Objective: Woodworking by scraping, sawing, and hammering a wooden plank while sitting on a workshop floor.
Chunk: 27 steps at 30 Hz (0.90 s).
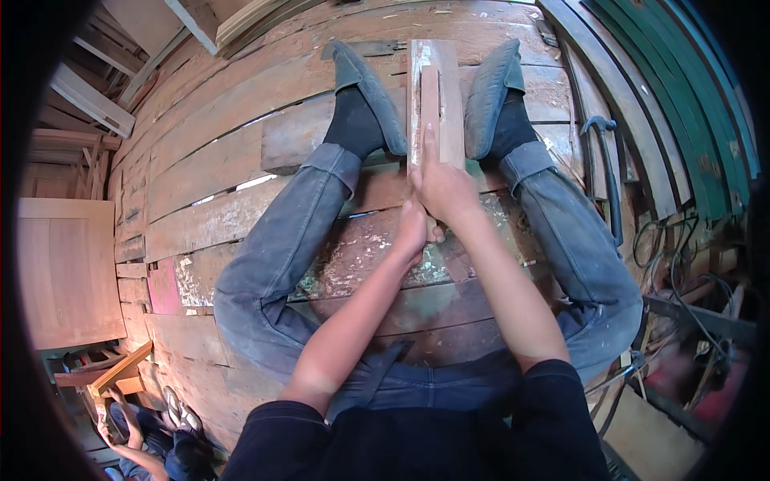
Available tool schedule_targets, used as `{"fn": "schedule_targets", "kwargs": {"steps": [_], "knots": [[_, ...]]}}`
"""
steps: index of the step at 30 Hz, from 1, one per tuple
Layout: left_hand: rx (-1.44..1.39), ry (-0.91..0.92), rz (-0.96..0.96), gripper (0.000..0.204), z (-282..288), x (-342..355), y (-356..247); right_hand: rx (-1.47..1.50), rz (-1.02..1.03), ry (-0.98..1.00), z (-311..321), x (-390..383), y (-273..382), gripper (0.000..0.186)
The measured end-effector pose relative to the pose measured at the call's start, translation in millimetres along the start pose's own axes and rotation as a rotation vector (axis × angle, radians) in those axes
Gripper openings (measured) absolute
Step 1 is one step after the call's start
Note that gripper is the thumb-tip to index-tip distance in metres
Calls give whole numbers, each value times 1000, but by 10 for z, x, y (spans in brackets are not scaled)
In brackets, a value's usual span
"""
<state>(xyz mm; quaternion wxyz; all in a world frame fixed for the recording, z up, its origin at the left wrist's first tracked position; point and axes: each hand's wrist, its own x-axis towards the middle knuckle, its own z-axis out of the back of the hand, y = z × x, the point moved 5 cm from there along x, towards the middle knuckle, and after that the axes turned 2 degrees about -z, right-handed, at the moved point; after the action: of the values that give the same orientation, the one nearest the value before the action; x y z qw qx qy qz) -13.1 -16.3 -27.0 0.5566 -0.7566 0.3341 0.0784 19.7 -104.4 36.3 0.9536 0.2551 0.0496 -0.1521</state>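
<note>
A pale wooden board (451,68) lies lengthwise between my two shod feet. Along its top runs a narrow wooden strip (430,92), with a dark slot or gap beside it. My right hand (447,191) is closed on the strip's near part, its index finger stretched along the wood. Just nearer to me and to the left, my left hand (411,230) is closed with the fingers curled around the near end. The two hands touch or nearly touch, and most of what lies under them is hidden.
I sit on a worn plank floor (200,176) with gaps. A claw hammer (605,160) lies at the right by long boards and green slats (682,104). Cables (682,272) tangle lower right. A wooden panel (68,272) stands left; another person (152,441) works at the lower left.
</note>
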Motion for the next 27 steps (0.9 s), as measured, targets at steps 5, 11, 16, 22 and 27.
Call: {"fn": "schedule_targets", "kwargs": {"steps": [5, 11, 16, 22, 27], "knots": [[72, -41, 46, 49, 85, -280, 233, -285, 70, 177, 287, -226, 108, 58], [16, -71, 156, 47, 18, -876, 493, 726, 508, -466, 659, 316, 258, 34], [-54, -153, 120, 43, -65, -989, 575, 1281, 119, -540, 11, 873, -18, 49], [-7, -167, 179, 39, -27, -873, 544, 1562, 258, -519, 19, 1057, 27, 49], [167, -189, -23, 46, -37, -94, 234, 1532, 260, -570, 219, 1973, 85, 48]]}}
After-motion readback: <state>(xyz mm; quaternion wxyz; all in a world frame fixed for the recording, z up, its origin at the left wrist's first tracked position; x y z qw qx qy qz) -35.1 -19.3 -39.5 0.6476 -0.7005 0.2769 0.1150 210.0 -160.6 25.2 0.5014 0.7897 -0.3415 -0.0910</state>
